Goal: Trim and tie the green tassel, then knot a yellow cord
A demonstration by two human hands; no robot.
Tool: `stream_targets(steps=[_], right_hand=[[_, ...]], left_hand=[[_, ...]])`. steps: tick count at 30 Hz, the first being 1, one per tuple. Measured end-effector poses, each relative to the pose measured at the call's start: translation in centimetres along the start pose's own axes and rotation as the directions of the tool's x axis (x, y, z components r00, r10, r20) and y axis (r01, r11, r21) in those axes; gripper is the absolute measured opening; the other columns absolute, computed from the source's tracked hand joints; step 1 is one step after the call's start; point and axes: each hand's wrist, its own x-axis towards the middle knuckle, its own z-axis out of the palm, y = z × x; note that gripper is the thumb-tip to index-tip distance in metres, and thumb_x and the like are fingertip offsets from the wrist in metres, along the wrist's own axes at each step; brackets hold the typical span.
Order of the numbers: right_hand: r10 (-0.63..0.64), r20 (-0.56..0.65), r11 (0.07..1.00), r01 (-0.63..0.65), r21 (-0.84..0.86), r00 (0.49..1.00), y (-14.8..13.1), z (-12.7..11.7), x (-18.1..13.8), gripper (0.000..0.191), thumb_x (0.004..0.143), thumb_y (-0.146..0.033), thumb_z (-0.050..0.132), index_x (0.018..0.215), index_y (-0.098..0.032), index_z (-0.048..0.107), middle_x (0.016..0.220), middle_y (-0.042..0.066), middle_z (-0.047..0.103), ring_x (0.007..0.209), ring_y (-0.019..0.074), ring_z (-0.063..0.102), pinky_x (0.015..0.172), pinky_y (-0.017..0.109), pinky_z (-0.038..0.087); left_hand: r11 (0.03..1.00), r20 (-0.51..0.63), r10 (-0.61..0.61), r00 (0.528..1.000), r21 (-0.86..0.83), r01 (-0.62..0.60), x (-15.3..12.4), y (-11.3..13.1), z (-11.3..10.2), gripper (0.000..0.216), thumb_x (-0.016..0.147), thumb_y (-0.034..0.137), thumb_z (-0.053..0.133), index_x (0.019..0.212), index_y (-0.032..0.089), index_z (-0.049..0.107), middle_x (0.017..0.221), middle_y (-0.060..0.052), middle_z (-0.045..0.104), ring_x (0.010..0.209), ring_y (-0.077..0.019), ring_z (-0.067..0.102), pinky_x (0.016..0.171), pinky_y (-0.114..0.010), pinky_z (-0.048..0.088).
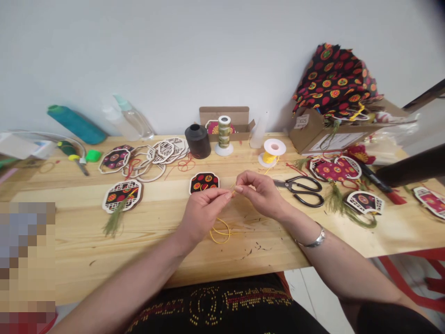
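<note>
My left hand (205, 208) and my right hand (259, 191) meet fingertip to fingertip above the table. Both pinch a thin yellow cord (222, 233), which hangs in loops below the left hand onto the wood. Behind my left hand lies a black fabric piece (204, 180) with red and orange flowers and a pale rim, partly covered by the fingers. A spool of yellow cord (269, 155) stands beyond my right hand, its strand running down toward that hand. Black-handled scissors (304, 188) rest right of it, the blades partly behind the hand.
Flowered ornaments with green tassels lie left (122, 197) and right (365, 203). Along the wall stand a black thread cone (198, 141), a green-gold spool (224, 132), bottles and a cardboard box (323, 134) heaped with patterned fabric. Several wooden frames (170, 150) are piled at back left.
</note>
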Motion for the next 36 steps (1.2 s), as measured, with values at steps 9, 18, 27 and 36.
stream_targets(steps=[9,18,27,36], right_hand=[[0.07,-0.006,0.994,-0.069,0.082,0.998,0.1,-0.2,0.3,0.016,0.08,-0.029,0.058,0.071,-0.016,0.055,0.067,0.0,0.057,0.061,0.0101,0.048,0.06,0.026,0.039],[-0.32,0.009,0.932,0.317,-0.179,0.947,0.0,-0.9,0.3,0.013,0.083,-0.017,0.059,0.094,-0.021,0.065,0.092,0.004,0.067,0.089,0.0153,0.058,0.08,0.032,0.044],[-0.064,0.001,0.997,0.064,-0.049,0.998,-0.1,-0.8,0.3,0.014,0.082,-0.025,0.06,0.071,-0.017,0.057,0.068,-0.001,0.056,0.064,0.0104,0.048,0.061,0.025,0.039],[0.008,-0.155,1.0,-0.007,0.007,0.988,0.1,-1.2,0.7,0.016,0.079,-0.027,0.059,0.069,-0.017,0.054,0.064,-0.001,0.052,0.061,0.0102,0.044,0.059,0.025,0.037]], left_hand=[[0.98,0.057,-0.126,0.99,-0.148,0.133,-0.3,-0.3,0.2,0.025,0.076,0.036,0.065,0.088,0.016,0.073,0.048,0.006,0.037,0.043,-0.0047,0.028,0.041,-0.02,0.017],[0.983,0.035,-0.117,0.992,-0.141,0.121,-0.2,-0.4,0.4,0.022,0.077,0.034,0.063,0.083,0.015,0.072,0.049,0.006,0.038,0.043,-0.0052,0.029,0.042,-0.02,0.018],[0.973,0.151,-0.072,0.986,-0.205,0.102,-0.6,-0.1,0.3,0.022,0.083,0.033,0.057,0.087,0.015,0.07,0.048,0.006,0.038,0.044,-0.0065,0.028,0.043,-0.023,0.019],[0.936,0.206,-0.15,0.967,-0.285,0.206,-0.5,0.2,0.4,0.015,0.079,0.03,0.061,0.078,0.015,0.066,0.049,0.003,0.053,0.039,-0.0044,0.036,0.038,-0.017,0.026]])
